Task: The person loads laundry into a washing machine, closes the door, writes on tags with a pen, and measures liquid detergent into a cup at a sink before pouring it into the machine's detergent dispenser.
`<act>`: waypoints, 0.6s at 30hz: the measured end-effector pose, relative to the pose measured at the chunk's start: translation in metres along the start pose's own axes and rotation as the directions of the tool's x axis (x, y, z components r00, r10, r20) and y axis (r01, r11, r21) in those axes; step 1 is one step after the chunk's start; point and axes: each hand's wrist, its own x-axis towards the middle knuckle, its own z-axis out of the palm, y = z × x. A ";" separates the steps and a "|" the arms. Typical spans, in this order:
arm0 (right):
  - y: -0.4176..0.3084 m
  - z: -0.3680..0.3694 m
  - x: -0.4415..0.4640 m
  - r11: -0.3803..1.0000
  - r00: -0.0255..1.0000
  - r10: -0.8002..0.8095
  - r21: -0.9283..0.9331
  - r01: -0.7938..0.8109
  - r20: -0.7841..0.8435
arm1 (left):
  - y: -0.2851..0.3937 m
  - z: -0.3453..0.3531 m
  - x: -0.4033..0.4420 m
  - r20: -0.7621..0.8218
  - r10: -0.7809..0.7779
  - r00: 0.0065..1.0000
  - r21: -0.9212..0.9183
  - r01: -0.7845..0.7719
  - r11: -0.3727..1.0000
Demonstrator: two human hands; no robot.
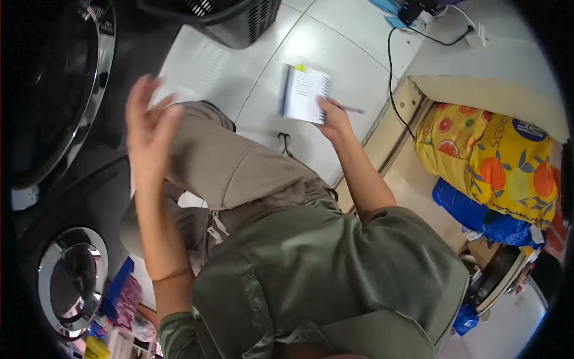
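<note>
My right hand (336,121) grips a small spiral notebook (306,96) at its lower right corner, thumb on the page. Lines of writing fill part of the white page, too small to read, and a yellow-green tab (301,67) sticks up at its top. A pen (353,109) pokes out to the right from the same hand. Over on the left, my left hand (149,122) is raised with its fingers apart and nothing in it, slightly blurred. It is nearest to the dark appliance front (122,60) and my bent knee.
Two round chrome-rimmed doors (73,281) line the left side. A dark plastic basket (245,24) stands on white floor tiles (263,78). At right are a yellow fruit-print bag (508,161), a blue bag (478,209) and a black cable (390,72).
</note>
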 end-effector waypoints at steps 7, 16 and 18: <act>-0.012 -0.207 0.077 0.963 0.916 -0.245 -0.186 0.193 -0.318 | -0.011 -0.133 -0.035 -0.437 0.212 0.874 0.638 0.135 0.758; 0.052 -0.046 0.069 0.525 0.966 -0.257 -0.844 0.105 -0.040 | -0.036 -0.270 -0.211 -0.891 0.203 0.406 0.431 0.617 0.659; 0.084 0.031 0.070 0.436 0.852 -0.401 -0.748 0.500 0.336 | -0.027 -0.314 -0.231 -0.853 0.444 0.273 0.512 0.603 0.612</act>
